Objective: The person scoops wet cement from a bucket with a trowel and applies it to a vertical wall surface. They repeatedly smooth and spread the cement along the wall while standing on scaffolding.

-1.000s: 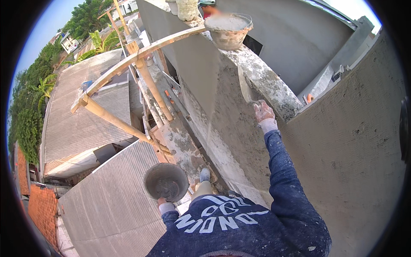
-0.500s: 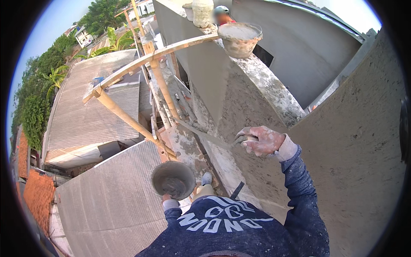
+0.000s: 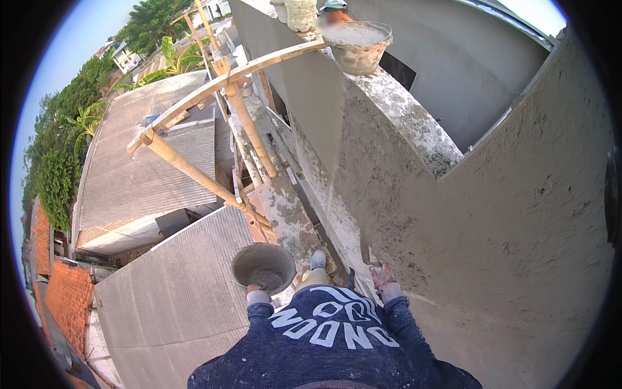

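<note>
My left hand (image 3: 254, 289) grips the near rim of a round grey bucket (image 3: 262, 255), with thumb over the edge. A little wet grey mortar lies in its bottom. My right hand (image 3: 383, 277), caked with mortar, is low beside the freshly plastered wall (image 3: 414, 227). Its fingers are closed on a trowel (image 3: 365, 249), of which only a narrow piece of blade shows, turned nearly edge-on at the foot of the wall. The handle is hidden in the hand. Damp, rough mortar covers the wall near this hand; farther off it looks smoother.
A mortar-filled bucket (image 3: 358, 50) stands on the wall top, with a pale sack-like container (image 3: 302, 14) behind it and a person (image 3: 334, 11) beyond. Bamboo scaffolding (image 3: 188, 170) rises at the left, above corrugated roofs (image 3: 175, 298) far below. My foot (image 3: 317, 260) is on a narrow ledge.
My right hand has dropped down and toward my body with the trowel, from mid-wall to the wall's foot. My left hand still holds the bucket in nearly the same place.
</note>
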Motion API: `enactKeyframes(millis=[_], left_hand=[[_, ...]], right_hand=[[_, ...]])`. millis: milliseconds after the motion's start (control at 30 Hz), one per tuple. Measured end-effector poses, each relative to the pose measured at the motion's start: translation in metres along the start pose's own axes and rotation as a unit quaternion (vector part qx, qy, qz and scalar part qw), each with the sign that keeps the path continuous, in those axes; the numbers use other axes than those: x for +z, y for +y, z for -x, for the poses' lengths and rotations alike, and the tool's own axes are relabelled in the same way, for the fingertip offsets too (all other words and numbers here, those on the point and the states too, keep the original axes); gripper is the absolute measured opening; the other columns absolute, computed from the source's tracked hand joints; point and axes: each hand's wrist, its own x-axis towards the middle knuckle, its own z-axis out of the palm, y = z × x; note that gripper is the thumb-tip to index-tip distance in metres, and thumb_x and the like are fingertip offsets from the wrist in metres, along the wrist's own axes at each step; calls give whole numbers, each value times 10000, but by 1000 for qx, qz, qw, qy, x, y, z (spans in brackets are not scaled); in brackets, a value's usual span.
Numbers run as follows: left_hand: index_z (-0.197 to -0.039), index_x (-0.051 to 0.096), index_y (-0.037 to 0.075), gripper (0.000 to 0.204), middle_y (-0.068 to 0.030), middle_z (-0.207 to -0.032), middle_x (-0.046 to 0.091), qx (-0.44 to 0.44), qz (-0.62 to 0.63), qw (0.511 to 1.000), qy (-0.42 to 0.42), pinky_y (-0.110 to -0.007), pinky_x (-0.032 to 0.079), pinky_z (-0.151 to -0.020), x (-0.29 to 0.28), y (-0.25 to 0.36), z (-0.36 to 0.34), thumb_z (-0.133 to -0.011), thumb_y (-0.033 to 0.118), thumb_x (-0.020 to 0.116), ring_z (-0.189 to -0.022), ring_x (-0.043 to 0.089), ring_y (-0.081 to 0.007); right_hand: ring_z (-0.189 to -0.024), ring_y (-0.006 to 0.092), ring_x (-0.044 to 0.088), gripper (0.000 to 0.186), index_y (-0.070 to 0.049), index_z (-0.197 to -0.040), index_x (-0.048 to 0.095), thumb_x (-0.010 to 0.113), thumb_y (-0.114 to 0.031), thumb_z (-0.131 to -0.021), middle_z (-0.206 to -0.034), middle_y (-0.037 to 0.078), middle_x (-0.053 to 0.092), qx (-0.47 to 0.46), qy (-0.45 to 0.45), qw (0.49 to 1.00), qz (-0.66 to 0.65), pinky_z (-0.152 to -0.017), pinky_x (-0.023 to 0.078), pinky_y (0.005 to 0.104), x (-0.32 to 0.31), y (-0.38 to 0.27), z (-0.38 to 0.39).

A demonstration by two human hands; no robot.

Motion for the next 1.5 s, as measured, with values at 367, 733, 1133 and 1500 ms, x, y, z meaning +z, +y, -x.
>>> enactKeyframes(millis=[367, 733, 1133, 1500], left_hand=[[-853, 639, -11, 335, -159, -878, 674, -180, 112, 974, -73, -408, 512, -672, 32, 101, 7, -743, 300, 584, -752, 644, -308], [-787, 622, -62, 276, -162, -798, 627, 45, 201, 977, 48, -379, 474, -653, 56, 173, 80, -614, 153, 603, -718, 584, -260], [-858, 597, -58, 303, -180, -839, 644, -144, 222, 962, -71, -428, 478, -683, 41, 110, 43, -665, 171, 553, -709, 606, -315], [-1253, 408, 55, 402, -229, -1278, 515, -94, 28, 977, -190, -651, 422, -800, -23, -173, -39, -900, 217, 304, -1008, 545, -525]], right_hand=[[-1197, 403, 472, 783, -4, -1341, 396, 615, -506, -781, -1289, 271, 481, 121, -122, 985, 13, -1022, 375, 438, -18, 57, 44], [-1087, 405, 548, 615, -53, -1301, 440, 633, -317, -781, -1178, 257, 559, 30, -85, 996, -15, -946, 432, 444, -60, 6, 23], [-1172, 381, 492, 754, 34, -1299, 415, 706, -359, -725, -1248, 253, 515, 92, -133, 987, 6, -1022, 384, 418, -31, 63, 58], [-1102, 412, 528, 667, -4, -1257, 474, 688, -361, -737, -1165, 259, 560, 62, 25, 996, -52, -955, 422, 430, -65, 76, 70]])
